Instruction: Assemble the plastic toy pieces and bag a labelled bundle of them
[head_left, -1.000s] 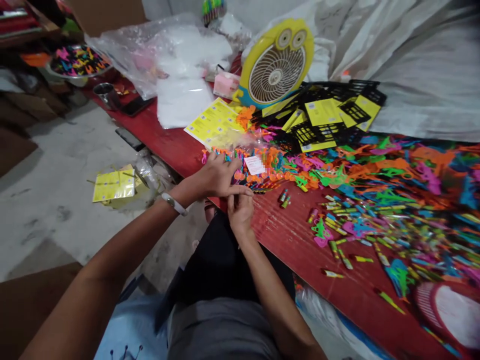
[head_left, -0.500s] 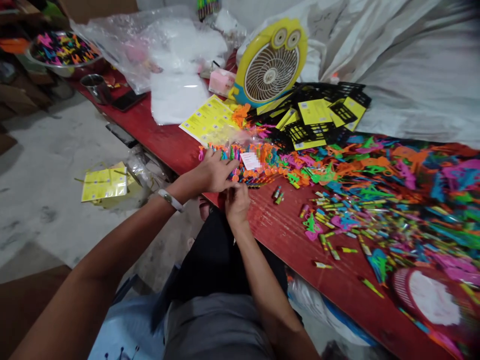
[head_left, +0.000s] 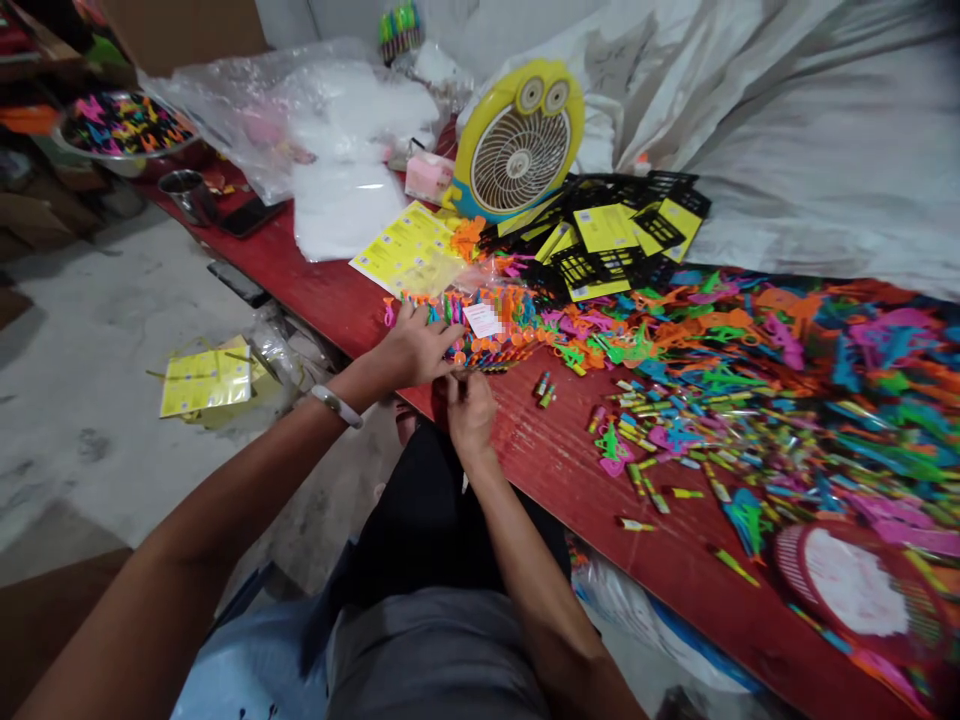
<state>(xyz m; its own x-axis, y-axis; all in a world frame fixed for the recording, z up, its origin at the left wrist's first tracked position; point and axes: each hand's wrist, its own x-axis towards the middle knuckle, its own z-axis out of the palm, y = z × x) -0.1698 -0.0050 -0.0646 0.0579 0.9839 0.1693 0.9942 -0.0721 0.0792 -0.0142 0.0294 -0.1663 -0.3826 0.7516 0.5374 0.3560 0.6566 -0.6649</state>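
Note:
A pack of small coloured plastic toys (head_left: 499, 345), with orange round ends along its near side and a white label (head_left: 484, 320) on top, lies at the front edge of the red table. My left hand (head_left: 420, 348), a white band on its wrist, rests over the pack's left end with bent fingers gripping it. Close beside it, at the pack's near corner, my right hand (head_left: 471, 412) is closed in a pinch. Whatever is between its fingertips is too small to make out. Clear plastic film (head_left: 484, 272) shows behind the pack.
Loose coloured toy pieces (head_left: 750, 330) and small printed tubes (head_left: 637, 430) spread rightward over the red table (head_left: 540, 455). A yellow fan (head_left: 517, 165), black-and-yellow cards (head_left: 607, 230), a yellow printed sheet (head_left: 409, 245) and white plastic bags (head_left: 345, 210) stand behind. A red basket (head_left: 799, 570) sits at right.
The view has shifted slightly, so the table's things appear a little further left and lower. Both hands stay at the pack, with the right hand's fingers a little more curled.

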